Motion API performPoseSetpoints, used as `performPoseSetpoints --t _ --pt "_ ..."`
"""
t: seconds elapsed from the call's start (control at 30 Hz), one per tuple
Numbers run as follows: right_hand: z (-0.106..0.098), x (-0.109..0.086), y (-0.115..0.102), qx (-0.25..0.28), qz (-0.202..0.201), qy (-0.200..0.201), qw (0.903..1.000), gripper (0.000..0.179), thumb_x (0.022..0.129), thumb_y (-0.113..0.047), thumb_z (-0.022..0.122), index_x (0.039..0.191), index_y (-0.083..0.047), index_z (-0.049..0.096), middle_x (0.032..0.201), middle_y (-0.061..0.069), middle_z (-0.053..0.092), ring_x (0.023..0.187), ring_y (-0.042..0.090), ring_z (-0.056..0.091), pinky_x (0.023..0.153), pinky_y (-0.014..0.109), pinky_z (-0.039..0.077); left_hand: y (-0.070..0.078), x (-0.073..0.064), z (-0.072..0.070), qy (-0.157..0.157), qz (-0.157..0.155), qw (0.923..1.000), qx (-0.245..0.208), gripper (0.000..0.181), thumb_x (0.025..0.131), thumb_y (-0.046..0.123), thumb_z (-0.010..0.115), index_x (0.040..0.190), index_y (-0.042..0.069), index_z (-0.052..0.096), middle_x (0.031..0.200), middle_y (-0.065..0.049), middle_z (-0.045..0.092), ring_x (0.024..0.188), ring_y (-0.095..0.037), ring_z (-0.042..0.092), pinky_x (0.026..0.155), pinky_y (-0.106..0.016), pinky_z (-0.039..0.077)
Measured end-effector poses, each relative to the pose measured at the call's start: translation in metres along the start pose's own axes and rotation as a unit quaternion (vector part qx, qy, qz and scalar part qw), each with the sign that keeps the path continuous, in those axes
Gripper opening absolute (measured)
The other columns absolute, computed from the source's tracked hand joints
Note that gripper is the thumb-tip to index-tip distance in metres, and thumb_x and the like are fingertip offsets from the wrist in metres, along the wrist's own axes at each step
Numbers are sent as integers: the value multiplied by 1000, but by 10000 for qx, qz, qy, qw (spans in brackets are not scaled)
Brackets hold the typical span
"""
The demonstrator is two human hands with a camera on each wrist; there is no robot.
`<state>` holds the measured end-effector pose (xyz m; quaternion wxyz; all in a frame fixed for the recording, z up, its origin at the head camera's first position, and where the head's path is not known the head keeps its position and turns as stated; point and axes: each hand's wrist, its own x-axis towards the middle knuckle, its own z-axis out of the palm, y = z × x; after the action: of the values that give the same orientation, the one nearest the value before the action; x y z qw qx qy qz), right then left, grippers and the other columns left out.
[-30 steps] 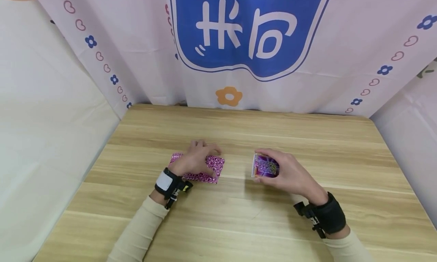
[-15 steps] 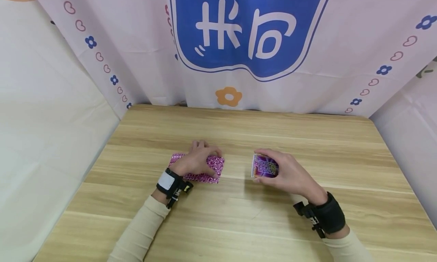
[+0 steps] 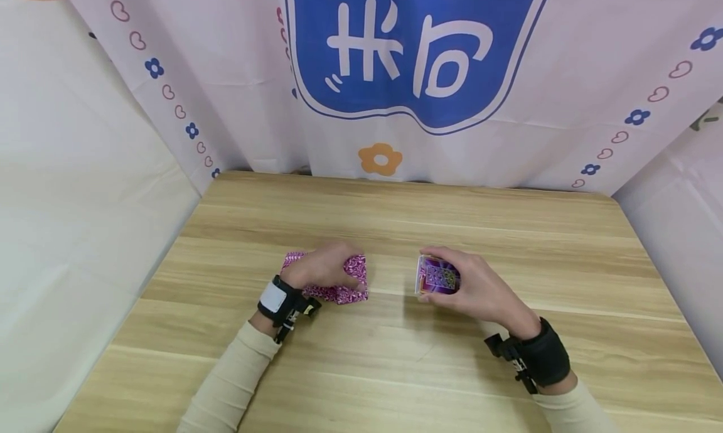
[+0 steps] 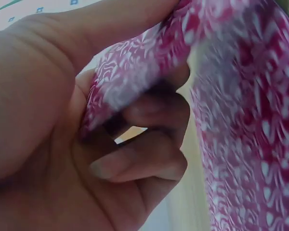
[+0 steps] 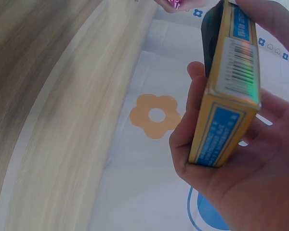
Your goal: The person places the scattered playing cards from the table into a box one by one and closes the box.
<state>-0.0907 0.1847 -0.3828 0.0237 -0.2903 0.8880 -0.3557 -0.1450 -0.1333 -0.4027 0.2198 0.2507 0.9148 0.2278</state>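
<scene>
My left hand (image 3: pixel 324 267) is over magenta-and-white patterned playing cards (image 3: pixel 323 293) on the table. In the left wrist view, the thumb and fingers pinch a patterned playing card (image 4: pixel 130 79), bent or tilted up; whether it is one card or several I cannot tell. More of the same pattern (image 4: pixel 260 139) lies beyond the fingers. Off to the right, my right hand (image 3: pixel 482 288) grips a small card box (image 3: pixel 439 276) by its opposite edges, purple on its upper face. The right wrist view has its yellow side with blue panels and a barcode (image 5: pixel 238 67).
A wood-grain table (image 3: pixel 395 358) spans the work area. Behind it hangs a white cloth (image 3: pixel 508 150) with a blue emblem and an orange flower (image 3: pixel 380 159). White cloth also borders both sides.
My left fingers have drawn in, and the patterned card beneath them has shifted slightly left and lifted at its right end. My right hand and the card box stay put.
</scene>
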Motion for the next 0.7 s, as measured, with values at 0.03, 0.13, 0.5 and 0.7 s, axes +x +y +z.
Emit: performPoseSetpoints --t 0.03,0.13,0.5,0.7 --pt "0 0 0 -9 -4 -4 10000 77 81 -29 93 147 -11 58 138 13 69 109 20 71 90 37 61 1 0 0 5 101 9999 35 66 90 36 83 144 5 61 145 -14 65 136 -31 61 117 -49 48" --pt "-1 0 -1 0 36 -10 10000 77 81 -30 93 148 -13 58 140 12 69 110 20 71 90 37 62 6 -1 -2 36 353 9993 75 50 95 37 79 133 6 68 123 -8 74 108 -23 70 103 -44 57" --pt "-1 -2 -1 56 134 -26 9999 80 80 -32 93 149 -12 56 139 13 68 108 20 71 88 34 62 35 -1 4 815 467 9911 -941 33 108 41 58 123 12 65 79 1 64 71 -17 66 81 -35 59" --pt "-2 -2 -1 50 110 13 9999 79 81 -30 92 148 -10 56 140 14 68 107 20 72 86 29 61 55 1 15 1648 405 9688 -1805 32 112 40 49 125 13 59 80 0 58 69 -14 55 73 -35 56"
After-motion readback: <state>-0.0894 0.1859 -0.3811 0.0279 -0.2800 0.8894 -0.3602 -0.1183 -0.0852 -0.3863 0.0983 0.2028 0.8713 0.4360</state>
